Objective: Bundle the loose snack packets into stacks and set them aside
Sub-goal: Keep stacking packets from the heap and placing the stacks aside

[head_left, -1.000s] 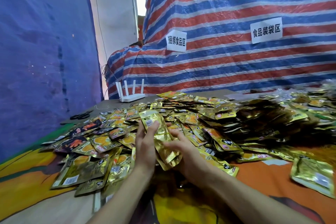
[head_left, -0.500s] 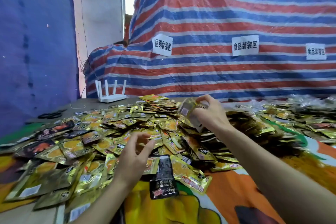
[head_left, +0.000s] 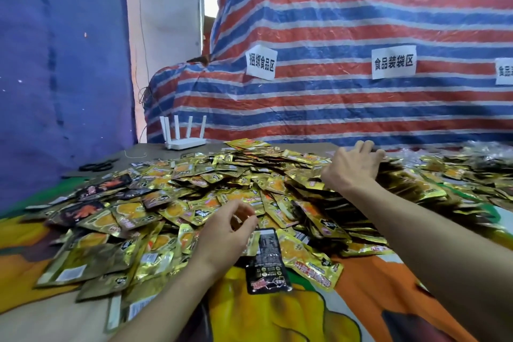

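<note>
Packets (head_left: 222,197) heap from the table's (head_left: 55,319) middle to its far edge; they look light, slick and floppy, so pinch sealed edges. Your left hand (head_left: 224,233) hangs loosely curled, empty, over them; your right hand (head_left: 349,168) lies on the far heap, grip unclear.

Gold snack packets (head_left: 194,175) heaped, left hand (head_left: 224,230) loosely curled above, right hand (head_left: 349,169) farther back

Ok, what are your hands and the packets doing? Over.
Left hand loosely curled, empty, above the packets. Right hand on the far pile, grip unclear. Nothing blocking.
</note>
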{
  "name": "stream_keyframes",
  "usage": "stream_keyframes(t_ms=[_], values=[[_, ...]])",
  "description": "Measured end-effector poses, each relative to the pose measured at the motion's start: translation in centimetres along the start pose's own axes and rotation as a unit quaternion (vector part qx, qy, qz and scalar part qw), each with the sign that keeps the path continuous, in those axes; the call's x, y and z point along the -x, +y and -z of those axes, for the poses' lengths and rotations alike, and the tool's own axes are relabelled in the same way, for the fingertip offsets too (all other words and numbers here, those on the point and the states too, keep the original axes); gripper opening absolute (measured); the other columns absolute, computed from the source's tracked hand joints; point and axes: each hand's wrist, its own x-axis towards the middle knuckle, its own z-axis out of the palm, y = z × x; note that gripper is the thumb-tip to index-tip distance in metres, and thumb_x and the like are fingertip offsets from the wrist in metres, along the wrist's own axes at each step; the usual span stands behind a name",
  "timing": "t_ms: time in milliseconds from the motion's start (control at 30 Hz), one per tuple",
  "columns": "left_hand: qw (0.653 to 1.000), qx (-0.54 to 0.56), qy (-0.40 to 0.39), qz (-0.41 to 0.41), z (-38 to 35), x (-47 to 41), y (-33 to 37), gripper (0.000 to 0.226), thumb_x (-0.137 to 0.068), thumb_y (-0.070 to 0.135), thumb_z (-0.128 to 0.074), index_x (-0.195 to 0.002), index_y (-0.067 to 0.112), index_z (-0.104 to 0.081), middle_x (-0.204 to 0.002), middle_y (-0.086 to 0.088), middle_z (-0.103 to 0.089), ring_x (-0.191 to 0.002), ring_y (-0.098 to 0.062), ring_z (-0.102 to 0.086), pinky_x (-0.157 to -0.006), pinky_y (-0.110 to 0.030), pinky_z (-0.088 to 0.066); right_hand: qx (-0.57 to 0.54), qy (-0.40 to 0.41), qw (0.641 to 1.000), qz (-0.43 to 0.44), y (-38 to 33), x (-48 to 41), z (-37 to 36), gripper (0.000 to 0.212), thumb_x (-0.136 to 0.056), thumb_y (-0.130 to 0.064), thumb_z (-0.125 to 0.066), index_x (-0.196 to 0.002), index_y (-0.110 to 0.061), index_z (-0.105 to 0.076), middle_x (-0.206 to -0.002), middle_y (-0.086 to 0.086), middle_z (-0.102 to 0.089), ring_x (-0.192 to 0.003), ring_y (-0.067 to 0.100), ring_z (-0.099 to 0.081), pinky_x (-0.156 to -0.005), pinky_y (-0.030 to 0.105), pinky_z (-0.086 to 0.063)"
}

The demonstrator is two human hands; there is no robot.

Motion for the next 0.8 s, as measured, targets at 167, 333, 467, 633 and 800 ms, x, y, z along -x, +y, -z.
stream_keyframes(t_ms=[167, 333, 467, 633, 800], values=[[0.993, -0.088, 0.078, -0.015, 0.5, -0.4, 1.0, 0.009, -0.093, 0.026, -0.065, -0.089, 0.031, -0.059, -0.089, 0.012, -0.060, -0.079, -0.008, -0.059, -0.072, -0.039, -0.054, -0.158, 0.056, 0.974, 0.153, -3.5, 4.1, 1.7, 0.050, -0.086, -0.040, -0.058, -0.128, -0.013, -0.055, -0.132, 0.019, -0.053, -0.125, 0.036, -0.042, -0.102, 0.048, -0.035], [0.969, -0.232, 0.053, 0.064, 3.6, -2.7, 2.0, 0.024, -0.086, 0.013, -0.059, -0.105, 0.028, -0.057, -0.109, 0.006, -0.057, -0.100, -0.018, -0.057, -0.091, -0.044, -0.051, -0.272, -0.115, 0.907, 0.301, -8.7, 8.1, 1.9, 0.062, -0.085, -0.029, -0.060, -0.145, -0.023, -0.048, -0.132, 0.014, -0.054, -0.122, 0.032, -0.048, -0.100, 0.043, -0.043], [0.909, -0.385, -0.011, 0.161, 9.3, -5.1, 1.3, 0.044, -0.080, 0.014, -0.059, -0.122, 0.026, -0.051, -0.135, -0.006, -0.052, -0.122, -0.026, -0.049, -0.104, -0.047, -0.041, -0.246, -0.245, 0.876, 0.335, -12.3, 9.4, 0.0, 0.076, -0.082, -0.027, -0.060, -0.154, -0.028, -0.036, -0.159, 0.009, -0.032, -0.144, 0.031, -0.030, -0.116, 0.053, -0.031], [0.838, -0.440, -0.101, 0.307, 14.4, -5.0, -3.7, 0.093, -0.083, 0.025, -0.055, -0.159, 0.033, -0.003, -0.168, -0.006, -0.002, -0.150, -0.043, -0.014, -0.116, -0.062, -0.026, -0.210, -0.274, 0.887, 0.306, -14.4, 9.0, -2.0, 0.074, -0.092, -0.040, -0.052, -0.158, -0.025, -0.023, -0.166, 0.009, -0.018, -0.152, 0.033, -0.017, -0.123, 0.059, -0.009], [0.838, -0.502, -0.058, 0.208, 14.1, -4.8, -6.6, 0.057, -0.099, 0.030, -0.042, -0.154, 0.041, -0.032, -0.150, -0.003, -0.048, -0.135, -0.035, -0.045, -0.106, -0.053, -0.042, -0.153, -0.214, 0.903, 0.340, -14.7, 9.2, -1.9, 0.045, -0.092, -0.035, -0.053, -0.132, -0.015, -0.048, -0.144, 0.010, -0.051, -0.140, 0.035, -0.032, -0.116, 0.055, -0.028]])
